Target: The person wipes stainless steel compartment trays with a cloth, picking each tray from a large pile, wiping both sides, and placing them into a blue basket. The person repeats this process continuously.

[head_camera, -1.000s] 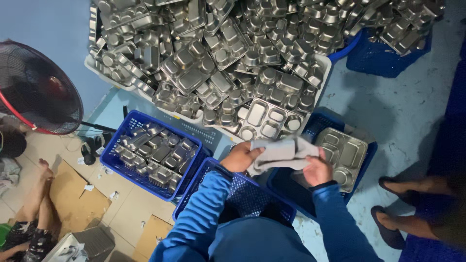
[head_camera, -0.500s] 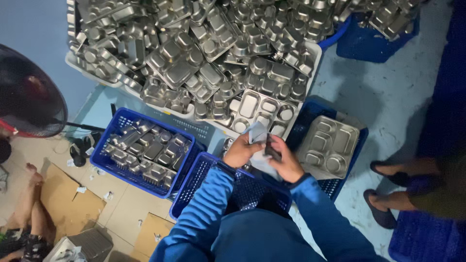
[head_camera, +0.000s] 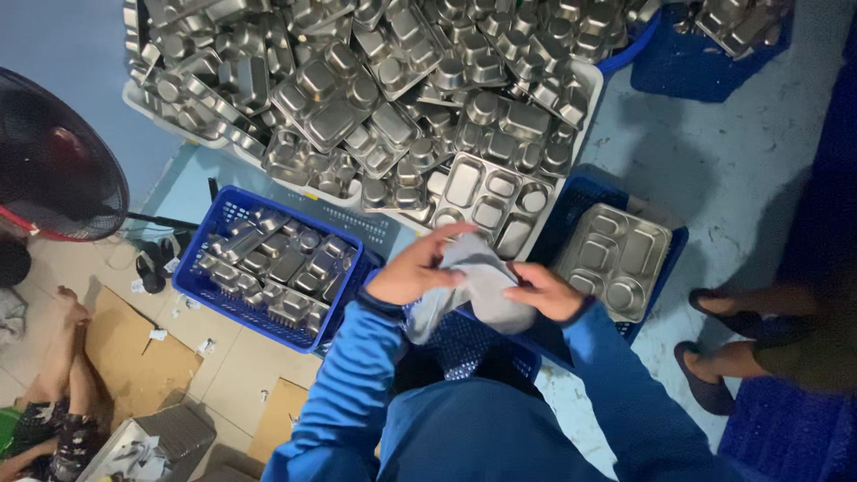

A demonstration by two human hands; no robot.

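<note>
Both of my hands hold a grey cloth [head_camera: 482, 290] in front of my chest. My left hand [head_camera: 415, 268] grips its upper left part, fingers curled over the fabric. My right hand [head_camera: 546, 292] pinches its right edge. Just beyond the cloth lies a steel compartment tray [head_camera: 486, 201] at the near edge of a big heap of the same trays [head_camera: 393, 80]. Below my hands is a blue plastic crate [head_camera: 464, 344], partly hidden by my blue sleeves.
A blue crate [head_camera: 228, 210] of steel trays stands at left. Another blue crate [head_camera: 661, 250] at right holds a stack of trays [head_camera: 616, 259]. A black fan [head_camera: 54, 165] is far left. Another person's sandalled feet [head_camera: 714, 357] are at right, someone's legs [head_camera: 62, 357] at lower left.
The cloth was spread wide between my hands, then bunched together; now my hands hold it lower and closer to my body. The camera view has shifted nearer to the tray heap.
</note>
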